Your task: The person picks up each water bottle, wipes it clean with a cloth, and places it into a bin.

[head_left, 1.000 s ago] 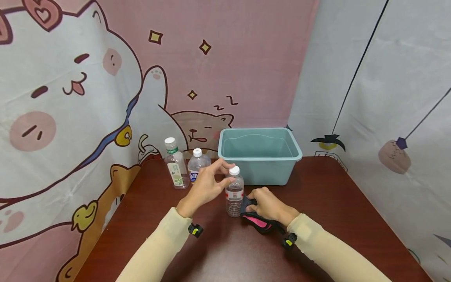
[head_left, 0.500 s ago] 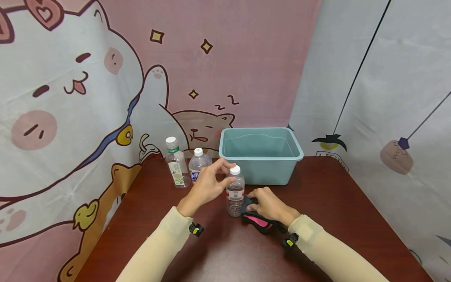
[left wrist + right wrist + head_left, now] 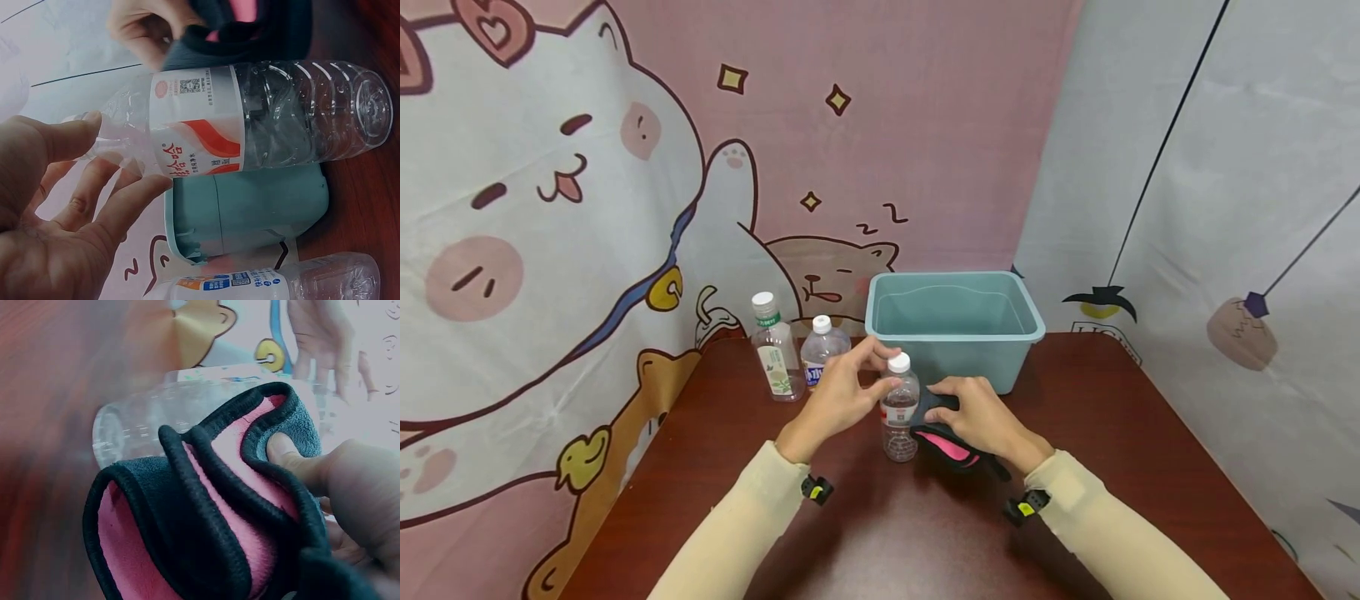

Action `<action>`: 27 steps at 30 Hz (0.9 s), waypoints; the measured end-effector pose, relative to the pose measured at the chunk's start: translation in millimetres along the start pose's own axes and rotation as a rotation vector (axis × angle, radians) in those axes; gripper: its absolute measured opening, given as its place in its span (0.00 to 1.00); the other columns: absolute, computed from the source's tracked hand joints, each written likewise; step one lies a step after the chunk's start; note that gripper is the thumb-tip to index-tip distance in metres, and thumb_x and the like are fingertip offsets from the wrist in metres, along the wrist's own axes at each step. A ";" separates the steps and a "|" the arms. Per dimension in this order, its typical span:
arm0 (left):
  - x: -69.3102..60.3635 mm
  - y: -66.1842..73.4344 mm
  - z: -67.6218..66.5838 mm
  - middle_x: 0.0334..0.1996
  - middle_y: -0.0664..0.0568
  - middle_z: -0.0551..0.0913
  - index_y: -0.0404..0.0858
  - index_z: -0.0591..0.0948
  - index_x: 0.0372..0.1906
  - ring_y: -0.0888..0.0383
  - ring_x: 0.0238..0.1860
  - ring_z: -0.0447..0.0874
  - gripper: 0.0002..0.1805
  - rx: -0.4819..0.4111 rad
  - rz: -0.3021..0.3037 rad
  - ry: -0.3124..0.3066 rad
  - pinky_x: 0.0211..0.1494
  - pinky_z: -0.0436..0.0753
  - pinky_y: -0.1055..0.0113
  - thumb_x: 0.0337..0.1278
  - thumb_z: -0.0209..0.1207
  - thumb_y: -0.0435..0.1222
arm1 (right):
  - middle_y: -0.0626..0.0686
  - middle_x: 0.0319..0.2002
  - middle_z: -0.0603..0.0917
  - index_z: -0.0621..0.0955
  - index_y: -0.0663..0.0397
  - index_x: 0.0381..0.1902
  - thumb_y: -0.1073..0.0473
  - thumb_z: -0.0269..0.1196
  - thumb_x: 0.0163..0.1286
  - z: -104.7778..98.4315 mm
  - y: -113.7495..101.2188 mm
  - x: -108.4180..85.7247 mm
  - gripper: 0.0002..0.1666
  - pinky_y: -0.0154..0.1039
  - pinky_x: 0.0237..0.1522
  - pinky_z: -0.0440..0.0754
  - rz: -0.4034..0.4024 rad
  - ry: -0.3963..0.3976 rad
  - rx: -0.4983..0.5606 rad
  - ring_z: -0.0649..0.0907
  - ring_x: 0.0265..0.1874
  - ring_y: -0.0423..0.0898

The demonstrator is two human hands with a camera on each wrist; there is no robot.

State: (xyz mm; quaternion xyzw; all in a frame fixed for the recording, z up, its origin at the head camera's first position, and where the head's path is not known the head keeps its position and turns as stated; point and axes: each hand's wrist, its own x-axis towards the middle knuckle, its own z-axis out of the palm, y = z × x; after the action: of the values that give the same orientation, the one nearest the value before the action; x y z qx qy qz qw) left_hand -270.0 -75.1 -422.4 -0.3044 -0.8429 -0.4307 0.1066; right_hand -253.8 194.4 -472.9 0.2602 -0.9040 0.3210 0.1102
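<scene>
A clear plastic bottle [image 3: 900, 417] with a white cap and a red-and-white label stands upright on the table. My left hand [image 3: 847, 390] holds it near the neck between thumb and fingers. A folded cleaning cloth [image 3: 206, 506], dark grey with a pink side and black edging, is gripped in my right hand [image 3: 981, 414]. The cloth lies against the bottle's right side, at about label height. In the left wrist view, the cloth [image 3: 250, 31] sits beside the label [image 3: 197, 122]. Some of my right fingers are hidden behind the cloth.
A light blue-green bin [image 3: 962, 358] stands right behind the bottle. Two more clear bottles, one with a green-and-white label [image 3: 777, 367] and a shorter one with a blue label [image 3: 823, 346], stand at the back left. A patterned curtain [image 3: 925, 125] hangs behind the brown table [image 3: 880, 542].
My right hand has moved slightly upward along the bottle's side with the cloth. My left hand has kept its hold, and the bottle stays in place.
</scene>
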 end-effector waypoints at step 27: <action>3.8 8.2 -7.8 0.52 0.46 0.95 0.42 0.82 0.66 0.46 0.59 0.98 0.22 0.035 0.026 -0.069 0.66 0.96 0.48 0.75 0.78 0.32 | 0.53 0.56 0.98 0.94 0.56 0.65 0.55 0.84 0.72 -19.2 -25.4 13.6 0.26 0.53 0.54 0.98 -0.079 0.212 0.102 0.97 0.52 0.50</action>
State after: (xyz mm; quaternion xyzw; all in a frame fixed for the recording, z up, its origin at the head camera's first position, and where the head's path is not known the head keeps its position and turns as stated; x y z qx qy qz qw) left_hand -268.8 -76.0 -410.6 -0.3281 -0.8494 -0.4039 0.0885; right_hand -250.9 184.5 -439.9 0.2653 -0.8589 0.3877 0.2042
